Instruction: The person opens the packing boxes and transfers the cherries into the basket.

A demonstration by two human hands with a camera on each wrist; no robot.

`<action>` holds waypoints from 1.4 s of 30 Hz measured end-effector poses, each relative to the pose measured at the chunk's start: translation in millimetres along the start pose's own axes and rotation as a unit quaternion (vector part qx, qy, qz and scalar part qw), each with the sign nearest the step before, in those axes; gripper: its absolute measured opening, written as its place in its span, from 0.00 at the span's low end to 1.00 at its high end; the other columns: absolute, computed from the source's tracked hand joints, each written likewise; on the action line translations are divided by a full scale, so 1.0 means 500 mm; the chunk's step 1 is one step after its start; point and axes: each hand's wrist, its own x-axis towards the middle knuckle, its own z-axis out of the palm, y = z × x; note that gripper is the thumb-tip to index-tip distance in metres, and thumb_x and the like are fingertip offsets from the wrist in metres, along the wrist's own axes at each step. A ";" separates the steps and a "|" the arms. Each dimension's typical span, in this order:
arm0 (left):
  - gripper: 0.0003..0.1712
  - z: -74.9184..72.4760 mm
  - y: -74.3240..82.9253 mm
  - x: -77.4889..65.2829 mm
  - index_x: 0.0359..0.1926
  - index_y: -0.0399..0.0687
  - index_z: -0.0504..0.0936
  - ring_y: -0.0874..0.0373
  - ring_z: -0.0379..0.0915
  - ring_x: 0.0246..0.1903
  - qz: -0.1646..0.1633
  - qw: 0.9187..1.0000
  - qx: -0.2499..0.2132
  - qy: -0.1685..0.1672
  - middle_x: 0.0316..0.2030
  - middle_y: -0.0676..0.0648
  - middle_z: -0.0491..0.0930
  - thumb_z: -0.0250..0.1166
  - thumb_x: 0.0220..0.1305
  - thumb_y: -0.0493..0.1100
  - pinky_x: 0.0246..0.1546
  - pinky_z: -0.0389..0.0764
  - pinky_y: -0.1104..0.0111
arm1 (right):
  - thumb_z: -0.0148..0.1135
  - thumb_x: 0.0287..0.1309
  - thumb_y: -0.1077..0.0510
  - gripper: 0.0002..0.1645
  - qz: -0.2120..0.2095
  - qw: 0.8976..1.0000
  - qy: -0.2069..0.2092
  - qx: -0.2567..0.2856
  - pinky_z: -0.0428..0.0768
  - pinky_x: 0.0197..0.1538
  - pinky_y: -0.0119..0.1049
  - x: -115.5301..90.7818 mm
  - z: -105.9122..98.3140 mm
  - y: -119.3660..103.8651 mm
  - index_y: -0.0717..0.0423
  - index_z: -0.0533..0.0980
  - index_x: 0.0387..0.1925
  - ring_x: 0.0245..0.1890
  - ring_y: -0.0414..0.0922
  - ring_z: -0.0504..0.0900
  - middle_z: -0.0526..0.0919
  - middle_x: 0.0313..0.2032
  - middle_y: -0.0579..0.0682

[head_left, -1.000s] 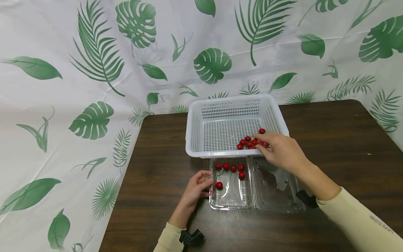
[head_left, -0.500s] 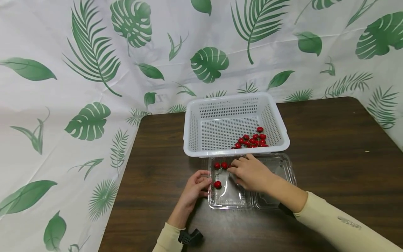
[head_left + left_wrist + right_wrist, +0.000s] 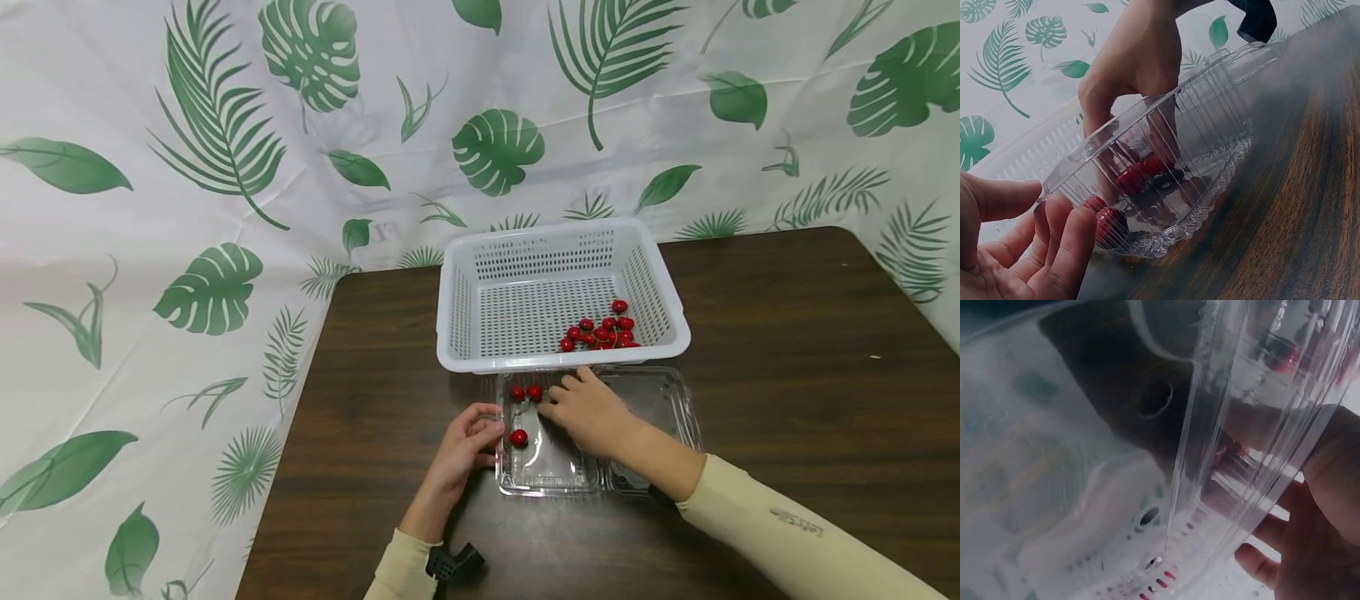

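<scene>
A clear plastic clamshell container [image 3: 551, 479] lies unfolded on the dark table. My left hand [image 3: 467, 442] pinches the left rim between thumb and fingers, seen closely in the left wrist view. Over the tray's back right part, my right hand [image 3: 588, 412] reaches downward. In the left wrist view its thumb and fingers stand around red cherries [image 3: 1147, 167] low inside, gripping one; the hand hides them from the head camera. Three other cherries show in the tray: a back-row cherry [image 3: 534, 392], another beside it, and a cherry [image 3: 518, 438] near the left wall.
A white perforated basket [image 3: 480, 365] stands directly behind the container, with several cherries [image 3: 600, 335] in its front right corner. The transparent lid half [image 3: 652, 387] lies to the right, partly under the right forearm. A leaf-patterned cloth [image 3: 337, 192] hangs behind the table.
My right hand has moved from the basket's cherries forward and left into the tray, then settled there with only slight motion. The left hand stays on the rim.
</scene>
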 end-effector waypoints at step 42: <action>0.20 -0.002 -0.002 0.000 0.55 0.30 0.69 0.62 0.73 0.24 0.012 1.000 0.000 -0.005 0.28 0.51 0.76 0.62 0.67 0.37 0.23 0.77 0.71 | 0.75 0.51 0.53 0.16 -0.050 0.972 0.120 0.198 0.71 0.29 0.30 -0.025 -0.054 0.023 0.43 0.86 0.44 0.30 0.34 0.80 0.85 0.38 0.37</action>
